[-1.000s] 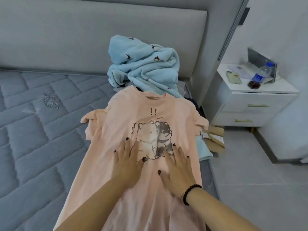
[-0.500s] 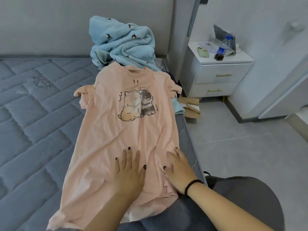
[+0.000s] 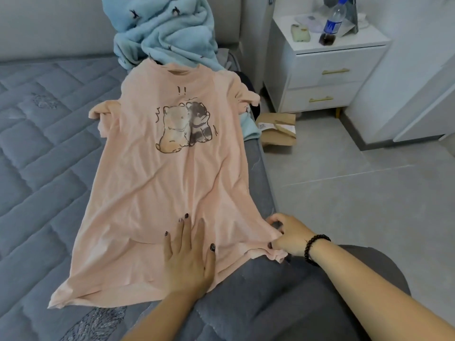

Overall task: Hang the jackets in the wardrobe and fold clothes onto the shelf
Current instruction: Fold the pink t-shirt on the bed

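A long peach T-shirt (image 3: 170,173) with a cartoon print of two animals lies face up along the right side of the grey quilted mattress (image 3: 41,168). My left hand (image 3: 188,259) presses flat on the shirt near its hem, fingers straight. My right hand (image 3: 288,236) pinches the shirt's lower right corner at the mattress edge. A crumpled light-blue fleece garment (image 3: 167,35) is piled against the headboard, just beyond the shirt's collar.
A white nightstand (image 3: 327,72) with two drawers stands right of the bed, bearing a bottle (image 3: 331,23) and small items. A flat cardboard package (image 3: 278,129) lies on the tiled floor (image 3: 357,205). My dark-clothed leg (image 3: 307,303) is at the lower right.
Both hands slid from the shirt's chest print down to its hem. The right hand went from pressing flat to pinching the lower right corner. The view pulled back.
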Available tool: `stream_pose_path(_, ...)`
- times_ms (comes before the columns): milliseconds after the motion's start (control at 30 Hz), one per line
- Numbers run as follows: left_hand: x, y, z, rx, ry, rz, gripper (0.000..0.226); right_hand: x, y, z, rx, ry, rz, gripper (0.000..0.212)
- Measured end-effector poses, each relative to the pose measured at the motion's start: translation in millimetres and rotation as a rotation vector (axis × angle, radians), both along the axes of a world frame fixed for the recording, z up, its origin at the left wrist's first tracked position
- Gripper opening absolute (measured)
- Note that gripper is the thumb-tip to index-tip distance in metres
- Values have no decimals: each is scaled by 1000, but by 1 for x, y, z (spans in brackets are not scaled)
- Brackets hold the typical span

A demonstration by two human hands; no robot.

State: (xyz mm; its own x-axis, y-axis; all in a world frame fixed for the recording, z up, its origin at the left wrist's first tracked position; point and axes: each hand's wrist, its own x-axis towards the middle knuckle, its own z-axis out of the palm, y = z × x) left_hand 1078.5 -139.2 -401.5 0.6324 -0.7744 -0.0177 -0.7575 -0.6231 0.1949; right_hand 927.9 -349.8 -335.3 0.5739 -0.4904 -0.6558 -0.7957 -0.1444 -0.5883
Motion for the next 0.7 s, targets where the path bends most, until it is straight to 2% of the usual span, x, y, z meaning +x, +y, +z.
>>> stream_pose_path(133,-2,-4,-1,-10,-5,31,66,-9,-25,-2,97,30,58,37)
stream_pose_path(300,-5,-8,3,18,17,37,68,-13,-30,14,215,147,261,39)
stream_pose_path(400,-2,-7,3,24,14,43,70,-20,-17,15,215,166,343,41)
stream_pose_path(567,-1,-8,1,-1,9,8,69,-39,2,-5,169,124,112,36)
stream_pose_path(700,-2,-5,5,-39,1,-20,65,-60,27,-18,54,-34,-252,27)
